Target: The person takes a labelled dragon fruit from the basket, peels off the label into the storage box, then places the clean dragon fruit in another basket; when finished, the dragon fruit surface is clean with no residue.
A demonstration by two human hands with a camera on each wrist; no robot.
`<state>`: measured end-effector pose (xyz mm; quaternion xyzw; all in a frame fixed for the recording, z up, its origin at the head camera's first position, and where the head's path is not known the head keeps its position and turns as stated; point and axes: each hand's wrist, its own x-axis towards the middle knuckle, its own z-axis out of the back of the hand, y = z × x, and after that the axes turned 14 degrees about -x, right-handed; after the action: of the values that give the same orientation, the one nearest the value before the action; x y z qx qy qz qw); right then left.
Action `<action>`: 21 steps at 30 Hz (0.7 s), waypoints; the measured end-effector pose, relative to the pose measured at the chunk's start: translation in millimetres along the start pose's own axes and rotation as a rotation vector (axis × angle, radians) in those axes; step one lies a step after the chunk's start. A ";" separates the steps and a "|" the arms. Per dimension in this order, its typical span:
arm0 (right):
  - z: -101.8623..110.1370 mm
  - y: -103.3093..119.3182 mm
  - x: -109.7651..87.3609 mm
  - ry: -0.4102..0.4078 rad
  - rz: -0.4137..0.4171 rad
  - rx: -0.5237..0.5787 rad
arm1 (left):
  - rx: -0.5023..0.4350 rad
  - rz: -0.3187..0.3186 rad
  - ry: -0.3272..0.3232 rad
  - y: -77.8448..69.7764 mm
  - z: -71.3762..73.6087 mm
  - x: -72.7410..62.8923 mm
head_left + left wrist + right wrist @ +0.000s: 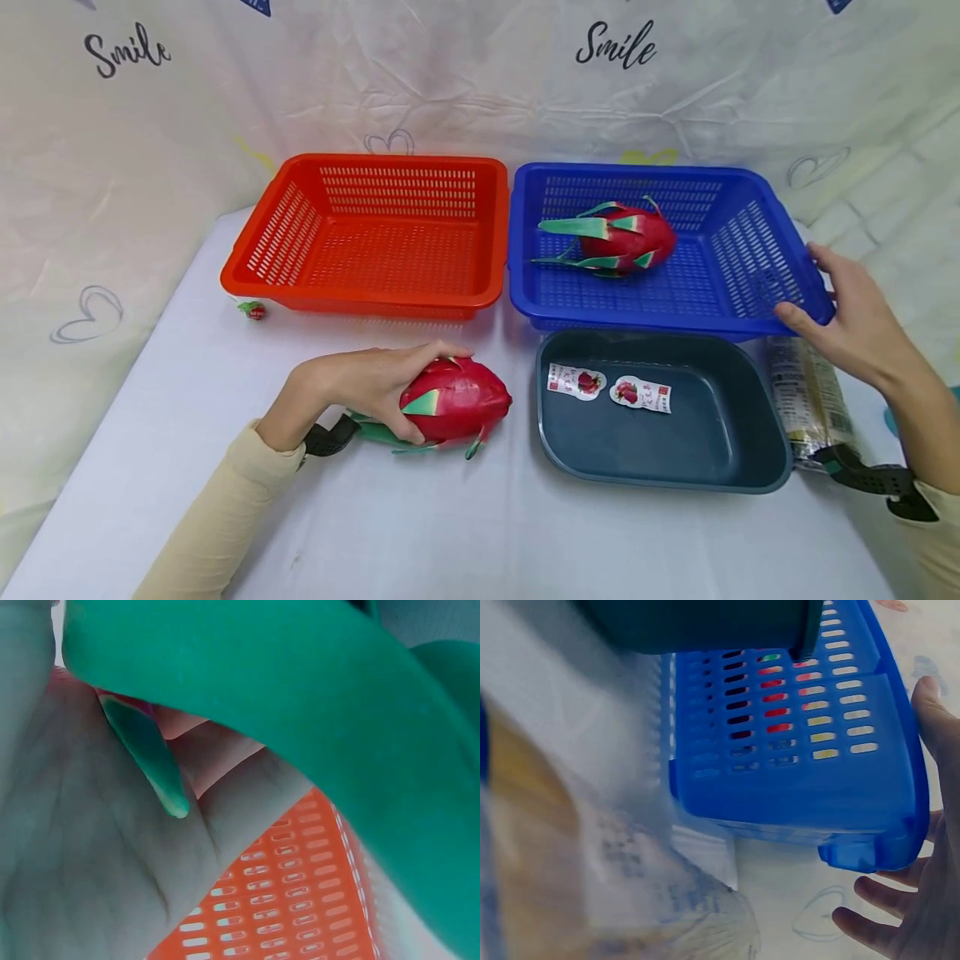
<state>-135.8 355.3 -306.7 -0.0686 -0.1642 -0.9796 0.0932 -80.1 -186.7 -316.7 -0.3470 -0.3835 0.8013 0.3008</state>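
Note:
On the left of the table my left hand (378, 379) grips a red dragon fruit (465, 400) from above, thumb on the near side. Its green leafy tips (247, 697) cross the left wrist view and hide most of the fingers. A second dragon fruit (626, 237) lies in the blue basket (667, 321). At that basket's right end is my right hand (855, 312), thumb at the front corner of the rim. The right wrist view shows its fingers (885, 896) spread and loosely extended beside the rim, not curled round it.
An orange-red basket (375, 300) stands left of the blue one. In front of the blue basket sits a dark grey-green tub (667, 450) holding two fruit-printed labels (641, 393). A shiny printed package (810, 400) lies to its right. A small strawberry-like item (252, 310) lies near the orange-red basket.

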 end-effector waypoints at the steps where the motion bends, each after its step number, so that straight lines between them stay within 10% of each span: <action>1: -0.4 -0.3 -0.1 0.003 0.003 0.004 | 0.002 -0.003 0.000 -0.1 -0.1 0.5; 21: -4.2 -3.4 -2.4 0.034 -0.009 0.007 | 0.063 -0.065 -0.002 -6.8 -7.1 6.8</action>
<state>-134.6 357.4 -312.0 -0.0509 -0.1664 -0.9804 0.0920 -77.0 -175.1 -316.6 -0.3239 -0.3694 0.8031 0.3369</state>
